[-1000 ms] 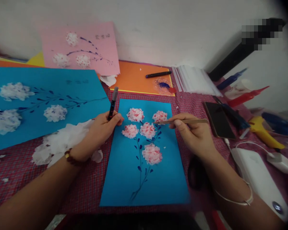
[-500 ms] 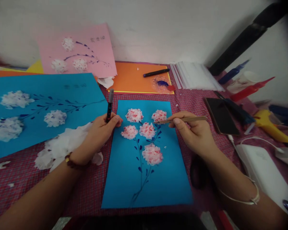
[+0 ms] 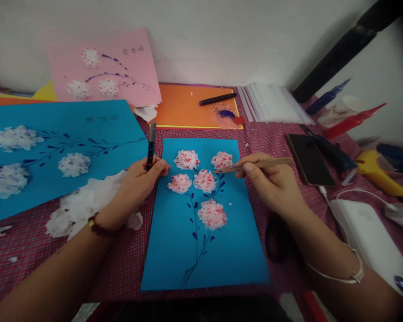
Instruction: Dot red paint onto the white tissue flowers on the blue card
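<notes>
A blue sheet [image 3: 174, 241] lies upright in front of me, with several pink-and-white paper flowers and painted dark stems and leaves. My left hand [image 3: 143, 181] is closed around a dark marker [image 3: 151, 147] with a grey end pointing up; its fingertips rest at the sheet's upper left edge. Between the thumb and fingers of my right hand [image 3: 272, 181] is a thin wooden stick [image 3: 268, 163]. The stick's tip points left, just below the upper right flower [image 3: 221, 160] and beside the middle flower [image 3: 204, 180].
Another blue flower sheet [image 3: 121, 125] and white paper pieces [image 3: 87, 197] are at left. Behind stand a pink picture [image 3: 127, 71] and an orange sheet [image 3: 177, 105] with a pen [image 3: 218, 99] and paint. To the right are a phone [image 3: 310, 158], power bank [image 3: 362, 237] and yellow-handled tool [image 3: 379, 172].
The view has shifted slightly. The right hand's stick has tilted a little and its tip has moved slightly left. Both hands keep their holds.
</notes>
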`<move>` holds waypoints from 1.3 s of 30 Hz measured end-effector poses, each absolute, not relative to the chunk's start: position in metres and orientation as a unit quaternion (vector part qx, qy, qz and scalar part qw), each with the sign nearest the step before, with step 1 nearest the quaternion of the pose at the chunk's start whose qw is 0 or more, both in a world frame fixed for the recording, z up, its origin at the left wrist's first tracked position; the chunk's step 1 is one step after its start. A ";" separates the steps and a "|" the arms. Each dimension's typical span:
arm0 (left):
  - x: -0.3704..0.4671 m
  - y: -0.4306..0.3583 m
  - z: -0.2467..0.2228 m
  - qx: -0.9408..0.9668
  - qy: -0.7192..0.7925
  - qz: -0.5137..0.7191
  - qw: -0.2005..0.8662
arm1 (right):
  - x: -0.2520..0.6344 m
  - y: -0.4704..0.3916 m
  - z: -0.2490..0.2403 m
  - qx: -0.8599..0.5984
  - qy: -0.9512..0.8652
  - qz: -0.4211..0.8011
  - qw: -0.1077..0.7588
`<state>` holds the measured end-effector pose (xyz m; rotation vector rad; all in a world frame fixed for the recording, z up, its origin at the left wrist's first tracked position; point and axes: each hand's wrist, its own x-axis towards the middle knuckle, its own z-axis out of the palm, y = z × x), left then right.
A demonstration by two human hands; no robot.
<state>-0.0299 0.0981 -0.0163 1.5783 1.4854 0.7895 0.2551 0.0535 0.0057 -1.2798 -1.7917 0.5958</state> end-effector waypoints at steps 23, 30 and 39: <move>-0.030 0.098 -0.018 0.623 0.588 0.317 0.408 | 0.248 0.055 0.002 -0.500 -0.680 0.283 0.457; -0.028 0.096 -0.013 0.617 0.590 0.317 0.413 | 0.246 0.057 -0.001 -0.497 -0.709 0.289 0.409; -0.027 0.097 -0.015 0.612 0.588 0.323 0.419 | 0.249 0.055 0.002 -0.506 -0.695 0.277 0.428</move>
